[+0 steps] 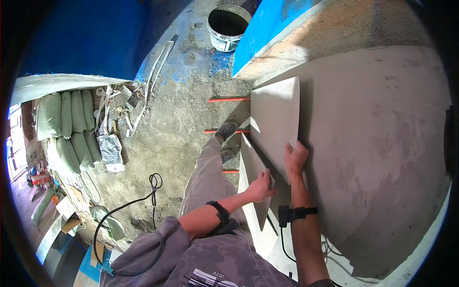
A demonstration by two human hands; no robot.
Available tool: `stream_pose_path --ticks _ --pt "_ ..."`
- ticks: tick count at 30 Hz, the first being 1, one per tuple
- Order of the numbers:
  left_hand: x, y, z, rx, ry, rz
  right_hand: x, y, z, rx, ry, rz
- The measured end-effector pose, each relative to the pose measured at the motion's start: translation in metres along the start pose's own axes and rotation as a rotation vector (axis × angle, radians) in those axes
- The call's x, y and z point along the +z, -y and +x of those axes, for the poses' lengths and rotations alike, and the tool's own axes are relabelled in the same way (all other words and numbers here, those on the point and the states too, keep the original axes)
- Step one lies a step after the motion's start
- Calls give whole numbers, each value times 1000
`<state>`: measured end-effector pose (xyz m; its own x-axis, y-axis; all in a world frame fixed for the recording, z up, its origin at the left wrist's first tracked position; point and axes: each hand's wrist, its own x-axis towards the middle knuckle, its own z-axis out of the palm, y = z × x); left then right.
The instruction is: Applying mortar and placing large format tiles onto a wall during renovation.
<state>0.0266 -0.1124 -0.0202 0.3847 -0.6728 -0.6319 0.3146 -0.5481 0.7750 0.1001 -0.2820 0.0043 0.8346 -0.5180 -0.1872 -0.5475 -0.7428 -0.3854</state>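
Observation:
A large pale tile with a textured face stands on edge, leaning toward the wall. My right hand is closed on its near edge, fingers wrapped around it. Nearer to me, a second tile tilts away from the first, leaving a dark wedge-shaped gap between them. My left hand is closed on this tile's upper edge, with part of the grip hidden. Red strips lie on the floor and run under the tiles.
A grey plastered wall rises on the right. A bucket stands ahead beside a blue panel. Stacked green sacks, scraps and white strips lie left. A black cable loops near my left arm.

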Motion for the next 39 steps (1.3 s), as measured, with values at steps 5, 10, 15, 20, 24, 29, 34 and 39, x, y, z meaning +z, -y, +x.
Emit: stream_pose_path --ticks 5,10,15,20,24,29,34,39 --pt "1 0 0 -4 -8 24 0 -1 1 16 11 -15" --pt "1 -2 1 30 -24 43 5 -8 2 34 1 -42" --pt "2 -1 2 51 -37 57 9 -14 2 4 -13 -46" --pt "3 0 3 21 -14 60 9 -13 3 9 -13 -31" --pt "2 1 2 27 -14 59 8 -7 5 16 -33 92" --pt "1 2 1 31 -5 62 1 1 11 -14 -42 -8" --pt "1 3 3 39 -5 67 0 6 18 -32 -38 -41" --pt "0 6 3 36 -9 59 5 7 23 -24 -44 -64"
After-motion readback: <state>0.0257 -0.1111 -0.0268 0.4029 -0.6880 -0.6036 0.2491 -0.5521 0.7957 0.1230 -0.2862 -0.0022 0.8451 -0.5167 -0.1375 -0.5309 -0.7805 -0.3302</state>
